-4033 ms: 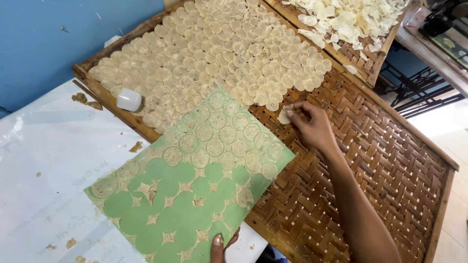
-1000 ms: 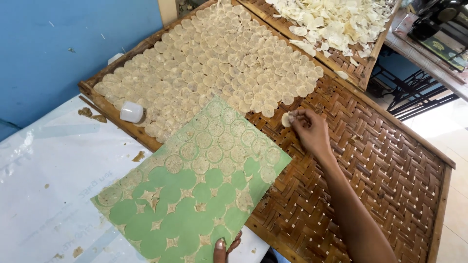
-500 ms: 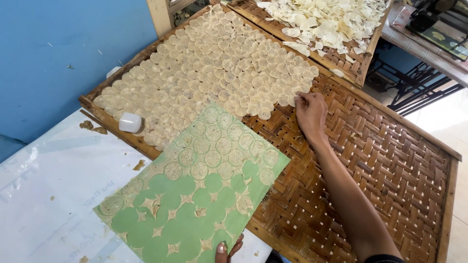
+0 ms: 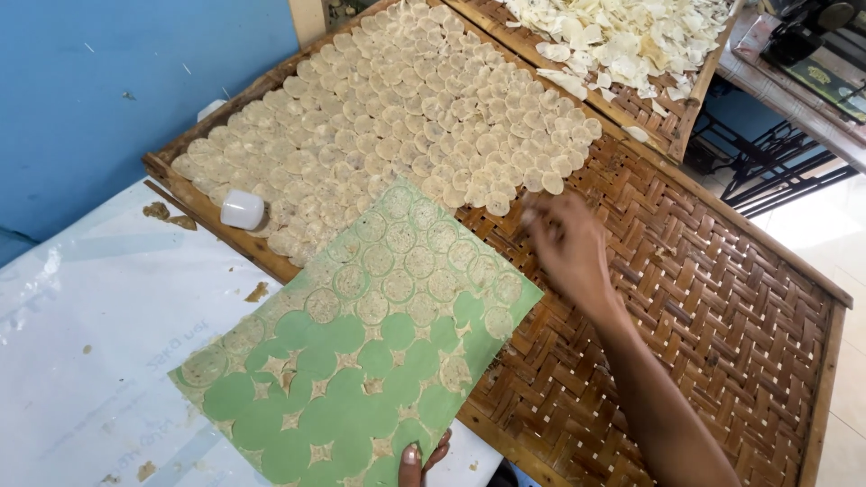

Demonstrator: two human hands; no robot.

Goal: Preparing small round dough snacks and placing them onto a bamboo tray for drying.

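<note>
Presently the left hand (image 4: 424,462) pinches the green sheet's (image 4: 361,347) near edge; the right hand (image 4: 568,248), blurred, hovers over the woven tray (image 4: 722,307), grip indeterminable.

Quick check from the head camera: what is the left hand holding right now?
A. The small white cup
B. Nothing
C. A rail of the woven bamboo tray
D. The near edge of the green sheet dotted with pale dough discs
D: the left hand pinches the near edge of the green sheet dotted with pale dough discs, thumb on top, while the small white cup sits untouched on the woven bamboo tray.
</note>
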